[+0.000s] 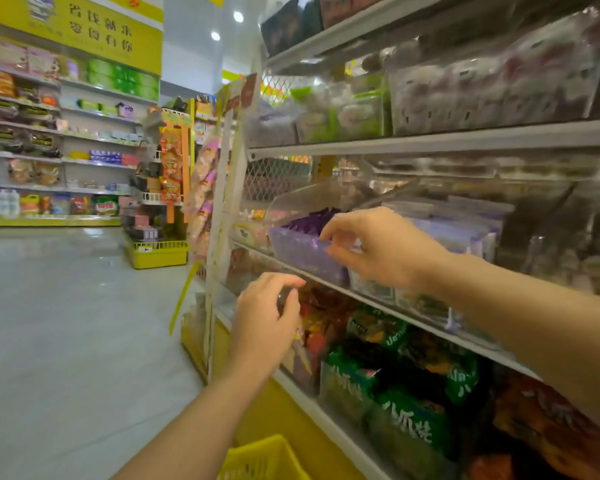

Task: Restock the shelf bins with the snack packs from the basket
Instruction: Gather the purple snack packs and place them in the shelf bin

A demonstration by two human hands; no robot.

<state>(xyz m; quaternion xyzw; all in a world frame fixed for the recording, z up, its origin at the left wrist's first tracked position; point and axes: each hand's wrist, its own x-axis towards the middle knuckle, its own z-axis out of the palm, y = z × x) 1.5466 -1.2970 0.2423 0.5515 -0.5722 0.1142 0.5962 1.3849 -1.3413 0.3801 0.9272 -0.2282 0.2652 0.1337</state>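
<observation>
While the right hand [378, 247] curls at the near rim of the clear plastic shelf bin [302, 258] of purple snack packs [309, 221], the left hand [267, 320] hangs lower left, also curled; I cannot tell whether either grips anything. Nearest, under the left forearm, sits the yellow plastic basket [264, 459], likelier that hand's reach.

basket [264, 459] yellow | packs [312, 220] purple | bin [302, 252] clear | bags [406, 420] green, white lettering | sign [84, 26] yellow, white characters | mesh [274, 178] white, diamond pattern | floor [66, 323] pale grey | shelf [430, 140] white
</observation>
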